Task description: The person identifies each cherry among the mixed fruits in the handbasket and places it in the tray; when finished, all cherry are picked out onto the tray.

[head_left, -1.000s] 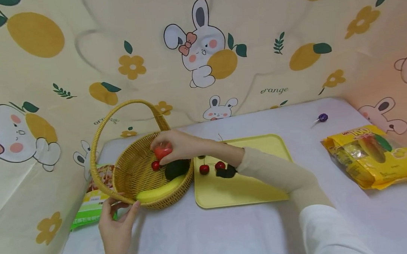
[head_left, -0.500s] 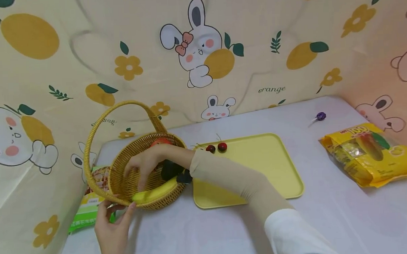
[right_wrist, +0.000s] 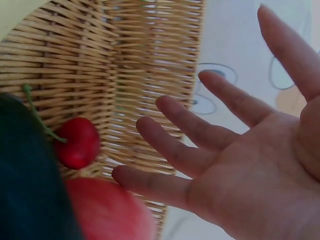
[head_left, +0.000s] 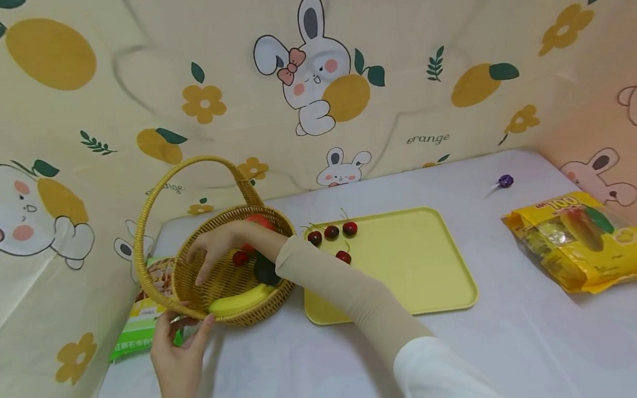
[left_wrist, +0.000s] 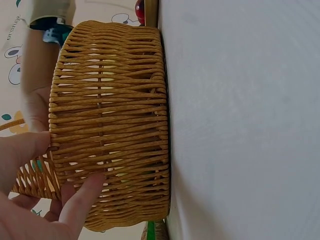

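My left hand [head_left: 177, 356] grips the near left rim of a wicker basket [head_left: 272, 306] with an arched handle. In the left wrist view, finger and thumb tips lie against the basket's woven wall [left_wrist: 115, 115]. My right hand [head_left: 215, 243] hovers over the basket's left part, fingers spread and holding nothing. A banana [head_left: 240, 301] lies along the near inner side. Behind it are a dark, smooth, rounded fruit or vegetable [head_left: 265, 272], a red cherry [right_wrist: 80, 142] with a green stem, and a round red fruit [right_wrist: 112, 210]. My right forearm covers part of them.
A yellow tray [head_left: 405, 266] right of the basket bears several cherries [head_left: 331, 232], partly behind my sleeve. A green-and-yellow snack bag [head_left: 139, 331] lies left of the basket. Far right are a yellow candy bag [head_left: 583, 242] and a purple lollipop [head_left: 505, 181]. A patterned cloth hangs behind.
My right hand has let go of the round red fruit, which stays in the basket, and moved left with its fingers spreading. My left hand keeps its grip on the rim.
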`<state>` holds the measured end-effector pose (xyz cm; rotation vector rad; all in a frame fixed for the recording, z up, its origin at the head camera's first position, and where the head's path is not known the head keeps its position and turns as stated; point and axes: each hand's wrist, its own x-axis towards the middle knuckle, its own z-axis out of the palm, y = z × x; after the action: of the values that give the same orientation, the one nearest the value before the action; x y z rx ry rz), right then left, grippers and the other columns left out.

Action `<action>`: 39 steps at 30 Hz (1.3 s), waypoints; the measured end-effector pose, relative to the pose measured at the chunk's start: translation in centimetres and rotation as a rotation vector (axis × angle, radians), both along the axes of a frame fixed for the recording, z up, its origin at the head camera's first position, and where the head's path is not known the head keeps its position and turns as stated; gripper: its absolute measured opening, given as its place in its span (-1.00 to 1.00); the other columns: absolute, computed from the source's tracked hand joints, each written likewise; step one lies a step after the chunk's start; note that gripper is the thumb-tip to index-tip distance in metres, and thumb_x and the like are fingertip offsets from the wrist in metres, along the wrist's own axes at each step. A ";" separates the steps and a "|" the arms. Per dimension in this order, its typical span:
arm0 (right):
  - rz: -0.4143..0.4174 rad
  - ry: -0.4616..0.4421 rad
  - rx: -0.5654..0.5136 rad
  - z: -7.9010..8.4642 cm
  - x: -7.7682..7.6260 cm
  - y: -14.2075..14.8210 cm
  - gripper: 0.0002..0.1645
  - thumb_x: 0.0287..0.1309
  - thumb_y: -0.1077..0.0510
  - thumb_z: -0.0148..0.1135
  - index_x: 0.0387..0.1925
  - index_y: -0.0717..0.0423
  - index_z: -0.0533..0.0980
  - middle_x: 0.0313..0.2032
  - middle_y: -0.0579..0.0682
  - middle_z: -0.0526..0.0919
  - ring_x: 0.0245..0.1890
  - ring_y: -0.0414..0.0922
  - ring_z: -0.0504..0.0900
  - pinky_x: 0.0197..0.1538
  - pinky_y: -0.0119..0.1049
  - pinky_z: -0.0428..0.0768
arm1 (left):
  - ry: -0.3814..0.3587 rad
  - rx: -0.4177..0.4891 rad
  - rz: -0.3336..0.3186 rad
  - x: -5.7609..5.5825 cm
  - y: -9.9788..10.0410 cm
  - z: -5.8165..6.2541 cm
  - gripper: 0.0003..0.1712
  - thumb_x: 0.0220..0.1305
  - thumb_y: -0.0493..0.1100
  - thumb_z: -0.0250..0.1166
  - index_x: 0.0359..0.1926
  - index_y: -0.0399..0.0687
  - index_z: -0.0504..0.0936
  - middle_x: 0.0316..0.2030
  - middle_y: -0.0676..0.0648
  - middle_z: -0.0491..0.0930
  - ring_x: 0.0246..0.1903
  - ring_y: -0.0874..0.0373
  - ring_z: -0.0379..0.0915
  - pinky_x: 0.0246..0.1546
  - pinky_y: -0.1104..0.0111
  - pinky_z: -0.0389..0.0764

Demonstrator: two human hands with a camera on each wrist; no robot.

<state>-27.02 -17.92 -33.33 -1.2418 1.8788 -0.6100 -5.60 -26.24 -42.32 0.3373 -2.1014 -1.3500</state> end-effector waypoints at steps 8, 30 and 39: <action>0.002 -0.070 0.088 -2.0 -0.3 -0.5 -0.20 0.19 -0.08 0.41 0.41 -0.06 0.35 0.33 -0.12 0.35 0.21 -0.19 0.41 0.12 -0.28 0.60 | 0.017 -0.005 0.001 0.0 0.1 0.0 -0.51 0.06 -0.55 0.44 0.01 -0.30 0.49 -0.06 -0.15 0.47 -0.19 0.22 0.50 -0.32 0.60 0.69; 0.150 -0.278 0.176 -3.3 -0.6 -0.4 -0.65 0.17 0.56 0.23 0.01 0.37 0.58 -0.24 0.03 0.58 -0.34 -0.24 0.49 -0.23 -0.41 0.62 | -0.014 0.011 0.004 0.0 0.3 0.3 -0.52 0.10 -0.52 0.43 0.03 -0.38 0.46 -0.06 -0.13 0.47 -0.18 0.20 0.49 -0.31 0.61 0.69; 0.172 -0.248 0.169 -1.6 -0.7 0.4 -0.73 0.18 0.51 0.27 -0.08 0.33 0.61 -0.34 0.01 0.56 -0.35 -0.19 0.55 -0.08 -0.26 0.72 | -0.022 0.014 0.009 0.1 0.3 0.2 -0.51 0.11 -0.50 0.43 0.05 -0.36 0.47 -0.07 -0.11 0.47 -0.18 0.21 0.48 -0.31 0.61 0.69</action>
<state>-27.67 -17.50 -34.96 -1.1480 1.5665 -0.4783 -5.52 -25.93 -42.09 0.3687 -2.1062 -1.3625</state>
